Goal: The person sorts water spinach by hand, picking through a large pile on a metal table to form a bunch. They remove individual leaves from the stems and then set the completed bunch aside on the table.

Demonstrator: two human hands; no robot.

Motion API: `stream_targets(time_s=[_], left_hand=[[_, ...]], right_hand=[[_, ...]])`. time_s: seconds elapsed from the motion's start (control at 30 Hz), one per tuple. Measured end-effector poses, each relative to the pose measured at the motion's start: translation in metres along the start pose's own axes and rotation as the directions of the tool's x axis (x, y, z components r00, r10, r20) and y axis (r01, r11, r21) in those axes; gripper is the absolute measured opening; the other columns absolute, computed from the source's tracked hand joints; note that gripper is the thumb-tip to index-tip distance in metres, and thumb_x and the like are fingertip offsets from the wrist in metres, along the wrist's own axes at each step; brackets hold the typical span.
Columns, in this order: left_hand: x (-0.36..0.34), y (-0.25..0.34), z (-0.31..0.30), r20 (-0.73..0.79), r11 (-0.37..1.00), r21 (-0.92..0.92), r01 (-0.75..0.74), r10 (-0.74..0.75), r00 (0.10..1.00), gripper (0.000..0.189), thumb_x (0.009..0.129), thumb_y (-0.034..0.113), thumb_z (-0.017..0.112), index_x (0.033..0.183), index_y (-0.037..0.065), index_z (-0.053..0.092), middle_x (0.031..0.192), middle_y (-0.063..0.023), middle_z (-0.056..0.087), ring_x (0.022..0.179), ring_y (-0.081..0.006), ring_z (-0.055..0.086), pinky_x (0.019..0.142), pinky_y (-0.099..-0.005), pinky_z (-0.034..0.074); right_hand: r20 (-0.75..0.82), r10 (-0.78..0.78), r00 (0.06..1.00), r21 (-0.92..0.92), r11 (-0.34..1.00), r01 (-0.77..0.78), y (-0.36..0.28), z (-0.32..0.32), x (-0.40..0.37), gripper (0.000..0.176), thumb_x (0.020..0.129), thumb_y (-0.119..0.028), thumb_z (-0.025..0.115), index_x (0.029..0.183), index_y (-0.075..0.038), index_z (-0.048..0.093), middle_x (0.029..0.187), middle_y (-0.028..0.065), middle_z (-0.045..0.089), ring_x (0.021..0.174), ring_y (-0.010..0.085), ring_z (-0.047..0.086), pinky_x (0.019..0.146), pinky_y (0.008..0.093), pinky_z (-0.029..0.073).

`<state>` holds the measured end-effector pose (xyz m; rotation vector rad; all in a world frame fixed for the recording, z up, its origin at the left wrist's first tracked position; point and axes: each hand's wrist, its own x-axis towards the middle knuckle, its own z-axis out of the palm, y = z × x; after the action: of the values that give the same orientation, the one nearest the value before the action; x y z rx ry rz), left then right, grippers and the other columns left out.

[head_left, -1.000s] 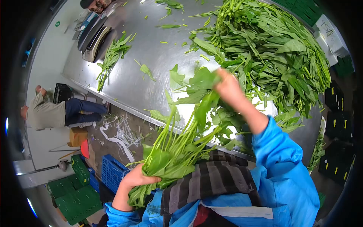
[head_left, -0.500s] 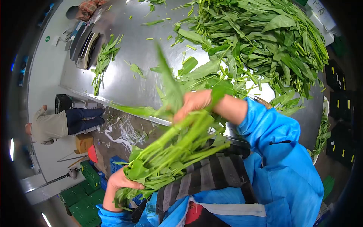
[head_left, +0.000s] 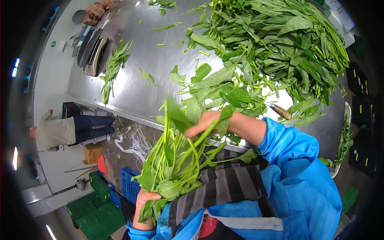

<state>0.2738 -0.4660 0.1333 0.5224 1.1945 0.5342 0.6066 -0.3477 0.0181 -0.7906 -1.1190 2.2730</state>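
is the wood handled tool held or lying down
Lying down: the tool is on the table, left hand and right hand on the bunch.

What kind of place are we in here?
Probably a vegetable packing room: a large pile of leafy greens on a metal table, a likely weighing scale, and stacked green crates.

I read my wearer's jacket as bright blue, its right sleeve loose and creased, its left sleeve the same blue. Black and grey stripes run down the cloth over the front. Below it I see a whitish band and a red patch against black. The left hand and right hand are gloveless.
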Motion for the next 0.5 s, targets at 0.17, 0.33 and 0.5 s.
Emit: stream_targets(time_s=[0.17,0.33,0.5], left_hand=[[0.000,0.003,-0.004,0.023,0.977,-0.161,-0.142,0.148,0.989,0.084,0.052,-0.002,0.071,0.129,-0.003,0.037,0.119,-0.0184,0.052,0.107,-0.0328,0.053,0.093,-0.0438,0.042],[-0.001,0.014,-0.010,0.001,0.974,-0.138,-0.181,0.183,0.983,0.084,0.052,-0.002,0.071,0.129,-0.003,0.037,0.119,-0.0185,0.052,0.107,-0.0327,0.053,0.092,-0.0438,0.042],[0.002,0.022,-0.005,-0.024,0.980,-0.073,-0.186,0.185,0.982,0.083,0.052,-0.003,0.071,0.128,-0.003,0.037,0.118,-0.0185,0.052,0.106,-0.0326,0.053,0.092,-0.0438,0.042]], right_hand=[[-0.240,-0.233,0.942,0.511,0.795,0.327,-0.023,-0.072,-0.017,0.021,0.076,-0.021,0.064,0.088,-0.004,0.064,0.086,0.0073,0.063,0.065,0.0152,0.060,0.065,0.0276,0.047],[-0.253,-0.075,0.964,0.115,0.988,0.107,-0.018,-0.052,-0.071,0.029,0.081,-0.019,0.058,0.099,0.004,0.061,0.091,0.0123,0.065,0.070,0.0175,0.063,0.057,0.0287,0.053],[-0.120,0.385,0.915,-0.232,0.885,-0.403,-0.036,0.005,-0.055,0.050,0.077,-0.049,0.063,0.098,-0.003,0.062,0.092,0.0128,0.064,0.066,0.0172,0.063,0.060,0.0267,0.050]])
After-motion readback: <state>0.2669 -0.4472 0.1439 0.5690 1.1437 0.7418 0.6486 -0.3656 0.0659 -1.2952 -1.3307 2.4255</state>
